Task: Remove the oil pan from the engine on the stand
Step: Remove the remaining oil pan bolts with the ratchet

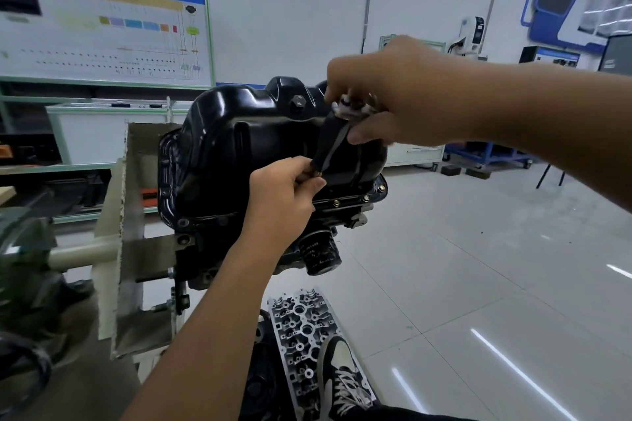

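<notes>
We see the black oil pan (260,143) still sitting on top of the upside-down engine (273,225) on the stand (123,215), and some bolts (337,203) are still in its rim. Our left hand (284,195) pinches the low end of a dark tool (330,143), and our right hand (390,102) is curled around its blurry top end, both in front of the pan. We think we are getting the tool ready, so next it should go onto a rim bolt to loosen it.
</notes>
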The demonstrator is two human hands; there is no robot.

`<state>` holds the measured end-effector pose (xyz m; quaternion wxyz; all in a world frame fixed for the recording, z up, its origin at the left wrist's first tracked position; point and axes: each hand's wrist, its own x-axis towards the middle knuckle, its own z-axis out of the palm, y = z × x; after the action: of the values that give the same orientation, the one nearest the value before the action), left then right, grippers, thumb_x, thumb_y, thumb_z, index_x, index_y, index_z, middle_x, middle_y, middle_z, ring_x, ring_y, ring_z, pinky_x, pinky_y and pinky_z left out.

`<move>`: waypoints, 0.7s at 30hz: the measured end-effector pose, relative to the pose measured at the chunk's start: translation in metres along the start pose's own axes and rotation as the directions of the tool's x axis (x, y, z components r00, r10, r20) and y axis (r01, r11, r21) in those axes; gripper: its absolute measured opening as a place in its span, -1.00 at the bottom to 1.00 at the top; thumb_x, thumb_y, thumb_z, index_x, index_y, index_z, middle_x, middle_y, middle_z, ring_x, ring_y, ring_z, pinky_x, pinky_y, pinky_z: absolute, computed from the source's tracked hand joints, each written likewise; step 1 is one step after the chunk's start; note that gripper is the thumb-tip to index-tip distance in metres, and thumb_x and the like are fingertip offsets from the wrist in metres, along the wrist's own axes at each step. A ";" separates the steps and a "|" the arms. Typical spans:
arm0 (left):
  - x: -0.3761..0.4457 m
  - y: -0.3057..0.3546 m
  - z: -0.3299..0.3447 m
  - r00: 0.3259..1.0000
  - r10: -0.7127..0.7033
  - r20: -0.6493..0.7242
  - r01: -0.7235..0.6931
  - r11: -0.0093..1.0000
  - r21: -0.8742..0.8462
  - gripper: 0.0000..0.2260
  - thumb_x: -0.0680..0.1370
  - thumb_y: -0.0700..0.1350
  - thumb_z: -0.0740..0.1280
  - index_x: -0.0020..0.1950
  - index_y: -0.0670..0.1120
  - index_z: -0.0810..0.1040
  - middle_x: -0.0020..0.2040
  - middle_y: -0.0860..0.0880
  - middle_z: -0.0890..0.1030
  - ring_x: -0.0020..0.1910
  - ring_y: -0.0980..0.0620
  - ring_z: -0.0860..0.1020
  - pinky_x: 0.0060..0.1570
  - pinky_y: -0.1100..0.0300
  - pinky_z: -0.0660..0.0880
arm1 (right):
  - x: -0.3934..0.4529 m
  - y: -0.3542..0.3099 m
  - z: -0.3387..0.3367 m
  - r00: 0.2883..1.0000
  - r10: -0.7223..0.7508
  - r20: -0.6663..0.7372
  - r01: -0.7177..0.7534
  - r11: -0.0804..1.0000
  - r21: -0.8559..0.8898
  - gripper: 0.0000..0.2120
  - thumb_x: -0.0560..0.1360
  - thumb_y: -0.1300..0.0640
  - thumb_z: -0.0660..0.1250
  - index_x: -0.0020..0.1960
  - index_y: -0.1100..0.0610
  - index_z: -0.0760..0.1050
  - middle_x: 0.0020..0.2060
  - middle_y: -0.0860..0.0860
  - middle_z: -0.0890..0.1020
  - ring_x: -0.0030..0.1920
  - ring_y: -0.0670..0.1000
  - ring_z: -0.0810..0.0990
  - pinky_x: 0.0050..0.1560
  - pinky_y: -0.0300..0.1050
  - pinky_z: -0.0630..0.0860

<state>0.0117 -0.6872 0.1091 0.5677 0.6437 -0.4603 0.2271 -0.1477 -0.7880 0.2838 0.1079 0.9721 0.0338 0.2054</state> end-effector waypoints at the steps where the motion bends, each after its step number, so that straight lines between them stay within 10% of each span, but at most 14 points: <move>1: 0.000 0.000 0.000 1.000 0.001 -0.008 -0.001 1.000 -0.001 -0.89 0.52 -0.29 0.49 -0.10 -0.09 0.65 -0.34 0.11 0.57 -0.35 0.05 0.60 -0.23 0.01 0.61 | 0.000 -0.004 0.000 0.995 0.096 0.017 -0.097 0.983 0.156 -0.62 0.44 0.03 0.58 0.12 0.00 0.45 -0.17 -0.09 0.59 -0.28 0.04 0.70 -0.28 0.06 0.66; 4: 0.000 0.000 0.000 1.000 0.010 -0.012 -0.009 1.000 0.021 -0.91 0.51 -0.28 0.51 -0.09 -0.11 0.66 -0.33 0.10 0.58 -0.35 0.04 0.60 -0.21 0.06 0.60 | -0.001 -0.015 -0.001 0.952 0.265 0.155 -0.307 0.807 0.504 -0.62 0.38 0.24 0.62 0.06 0.15 0.49 -0.30 0.12 0.71 -0.41 0.13 0.72 -0.46 0.00 0.65; 9: -0.003 -0.001 0.003 0.993 -0.107 0.052 0.111 0.991 -0.074 -0.85 0.55 -0.25 0.49 -0.12 -0.02 0.60 -0.25 0.05 0.62 -0.40 0.07 0.65 -0.40 0.34 0.51 | 0.004 -0.012 -0.010 0.997 -0.045 0.060 0.057 0.976 -0.208 -0.61 0.44 0.19 0.54 0.10 -0.06 0.41 -0.26 -0.19 0.45 -0.16 0.04 0.47 -0.27 -0.05 0.39; 13: -0.002 -0.003 0.004 0.994 -0.103 0.042 0.105 0.992 -0.067 -0.83 0.56 -0.24 0.48 -0.13 -0.02 0.57 -0.24 0.04 0.59 -0.40 0.06 0.65 -0.42 0.37 0.49 | 0.007 -0.005 -0.008 0.995 -0.095 0.024 0.098 0.963 -0.253 -0.61 0.49 0.20 0.51 0.15 -0.09 0.39 -0.24 -0.14 0.45 -0.14 0.11 0.49 -0.23 0.02 0.45; 15: -0.002 -0.004 0.006 0.997 -0.079 0.007 0.079 0.995 -0.053 -0.82 0.54 -0.24 0.49 -0.13 0.00 0.57 -0.27 0.03 0.59 -0.41 0.04 0.62 -0.41 0.29 0.52 | 0.008 -0.009 -0.008 0.996 0.080 0.042 -0.079 0.996 -0.042 -0.62 0.43 0.09 0.59 0.12 0.02 0.47 -0.18 -0.10 0.60 -0.17 0.07 0.60 -0.27 -0.08 0.49; 18: -0.005 -0.004 0.011 0.999 -0.035 -0.035 0.035 0.999 -0.014 -0.86 0.52 -0.23 0.52 -0.10 -0.05 0.59 -0.32 0.05 0.58 -0.36 0.02 0.61 -0.29 0.10 0.61 | 0.000 -0.020 -0.012 0.876 0.302 0.376 -0.463 0.747 0.478 -0.67 0.40 0.15 0.62 -0.01 0.28 0.55 -0.29 0.18 0.73 -0.33 0.15 0.75 -0.41 -0.08 0.65; 21: -0.005 -0.003 0.010 1.000 -0.016 -0.014 0.015 1.000 -0.019 -0.89 0.54 -0.25 0.49 -0.08 -0.11 0.58 -0.28 0.03 0.58 -0.38 0.02 0.62 -0.32 0.16 0.59 | -0.002 -0.014 -0.013 0.954 0.197 0.227 -0.220 0.972 0.081 -0.75 0.42 0.13 0.59 -0.07 0.18 0.54 -0.33 0.05 0.69 -0.33 0.02 0.68 -0.40 -0.11 0.55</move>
<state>0.0094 -0.6955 0.1005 0.5789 0.6401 -0.4532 0.2230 -0.1553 -0.7716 0.2912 0.0371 0.9912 -0.0703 0.1061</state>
